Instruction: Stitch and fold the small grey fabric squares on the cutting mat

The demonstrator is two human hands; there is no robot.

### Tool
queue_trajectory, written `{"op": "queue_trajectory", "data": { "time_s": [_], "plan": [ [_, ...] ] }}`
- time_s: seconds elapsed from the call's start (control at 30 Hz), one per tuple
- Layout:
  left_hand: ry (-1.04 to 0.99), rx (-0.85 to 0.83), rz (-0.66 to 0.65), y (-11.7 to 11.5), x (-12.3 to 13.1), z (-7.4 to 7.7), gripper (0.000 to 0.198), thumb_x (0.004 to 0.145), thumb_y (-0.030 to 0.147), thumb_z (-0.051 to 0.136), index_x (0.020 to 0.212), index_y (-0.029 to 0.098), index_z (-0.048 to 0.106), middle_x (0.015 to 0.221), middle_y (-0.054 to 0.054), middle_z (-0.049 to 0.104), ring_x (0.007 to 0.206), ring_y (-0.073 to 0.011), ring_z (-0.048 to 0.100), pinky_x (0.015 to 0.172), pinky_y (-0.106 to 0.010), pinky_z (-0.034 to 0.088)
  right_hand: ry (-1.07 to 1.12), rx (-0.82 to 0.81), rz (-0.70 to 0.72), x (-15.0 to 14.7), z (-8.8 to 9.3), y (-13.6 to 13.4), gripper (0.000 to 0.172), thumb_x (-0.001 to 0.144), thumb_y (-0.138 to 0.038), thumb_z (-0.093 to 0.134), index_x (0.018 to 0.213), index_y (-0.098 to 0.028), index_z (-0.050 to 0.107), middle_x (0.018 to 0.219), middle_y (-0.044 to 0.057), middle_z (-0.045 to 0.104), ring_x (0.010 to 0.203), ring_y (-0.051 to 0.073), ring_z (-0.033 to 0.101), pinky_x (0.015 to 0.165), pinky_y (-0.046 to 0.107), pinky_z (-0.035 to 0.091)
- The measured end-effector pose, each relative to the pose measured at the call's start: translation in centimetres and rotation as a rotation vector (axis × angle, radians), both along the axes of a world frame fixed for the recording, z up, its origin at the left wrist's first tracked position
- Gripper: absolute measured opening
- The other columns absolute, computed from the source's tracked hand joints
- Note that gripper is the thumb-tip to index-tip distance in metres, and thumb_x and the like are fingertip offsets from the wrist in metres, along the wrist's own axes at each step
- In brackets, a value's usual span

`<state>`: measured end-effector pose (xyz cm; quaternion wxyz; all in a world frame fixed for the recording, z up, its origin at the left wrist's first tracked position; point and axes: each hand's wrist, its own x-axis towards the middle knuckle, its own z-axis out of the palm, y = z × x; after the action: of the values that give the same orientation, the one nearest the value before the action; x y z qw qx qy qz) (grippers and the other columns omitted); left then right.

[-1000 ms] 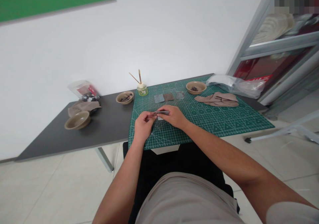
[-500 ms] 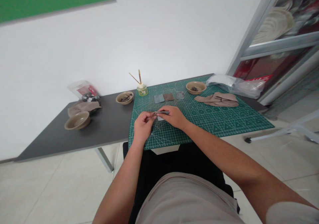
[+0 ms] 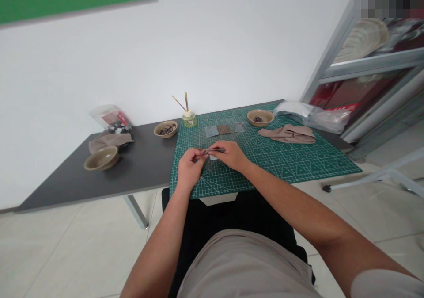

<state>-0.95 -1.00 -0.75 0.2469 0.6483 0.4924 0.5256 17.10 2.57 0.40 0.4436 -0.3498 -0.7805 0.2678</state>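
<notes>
Both left hand (image 3: 189, 166) and right hand (image 3: 232, 155) are grasping one thin grey strip (image 3: 217, 150) over the green cutting mat (image 3: 298, 165), and three small squares (image 3: 224, 129) lie apart at the far side.

Left hand (image 3: 189, 167): pinches one end of a slim grey strip (image 3: 216, 150), over the green cutting mat (image 3: 298, 165)
Right hand (image 3: 231, 155): pinches the strip's other end, just beside the left hand
Far side of mat: three small squares (image 3: 211, 131), tan bowl (image 3: 260, 117), beige cloth (image 3: 286, 134)
</notes>
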Motion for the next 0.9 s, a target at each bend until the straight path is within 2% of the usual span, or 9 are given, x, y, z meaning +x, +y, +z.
{"op": "queue_trajectory", "data": {
  "time_s": [0.3, 0.5, 0.7, 0.9],
  "plan": [
    [0.019, -0.010, 0.016, -0.11, 0.00, 0.09, 0.012, 0.080, 0.032, 0.070, 0.075, 0.022, 0.065, 0.089, -0.002, 0.071, 0.085, -0.0172, 0.067, 0.081, -0.032, 0.053, -0.003, -0.018, -0.029, 0.16, -0.05, 0.06, 0.013, 0.085, -0.033, 0.071, 0.088, -0.023, 0.078, 0.085, 0.001, 0.075, 0.080, 0.016, 0.069, 0.077, 0.028, 0.049],
    [0.004, -0.032, 0.011, -0.03, 0.01, -0.04, 0.011, 0.079, 0.031, 0.071, 0.076, 0.022, 0.066, 0.088, -0.002, 0.072, 0.082, -0.0166, 0.066, 0.080, -0.032, 0.053, -0.009, 0.022, 0.022, 0.15, 0.02, -0.05, 0.013, 0.088, -0.026, 0.067, 0.096, -0.023, 0.076, 0.095, 0.002, 0.075, 0.089, 0.017, 0.068, 0.083, 0.029, 0.049],
    [0.008, -0.042, 0.020, -0.13, 0.12, -0.01, 0.013, 0.079, 0.033, 0.070, 0.077, 0.021, 0.066, 0.090, -0.002, 0.072, 0.084, -0.0168, 0.067, 0.080, -0.032, 0.054, 0.020, -0.002, -0.009, 0.13, 0.09, -0.15, 0.010, 0.085, -0.028, 0.070, 0.089, -0.023, 0.077, 0.087, 0.002, 0.075, 0.083, 0.017, 0.069, 0.079, 0.029, 0.049],
    [-0.006, -0.038, 0.007, -0.17, 0.08, 0.07, 0.011, 0.079, 0.031, 0.070, 0.076, 0.021, 0.066, 0.088, -0.001, 0.072, 0.081, -0.0157, 0.066, 0.078, -0.030, 0.053, 0.037, 0.018, 0.014, 0.07, 0.17, -0.23, 0.010, 0.085, -0.024, 0.069, 0.092, -0.023, 0.076, 0.091, 0.002, 0.074, 0.086, 0.017, 0.068, 0.081, 0.030, 0.049]
  ]
}}
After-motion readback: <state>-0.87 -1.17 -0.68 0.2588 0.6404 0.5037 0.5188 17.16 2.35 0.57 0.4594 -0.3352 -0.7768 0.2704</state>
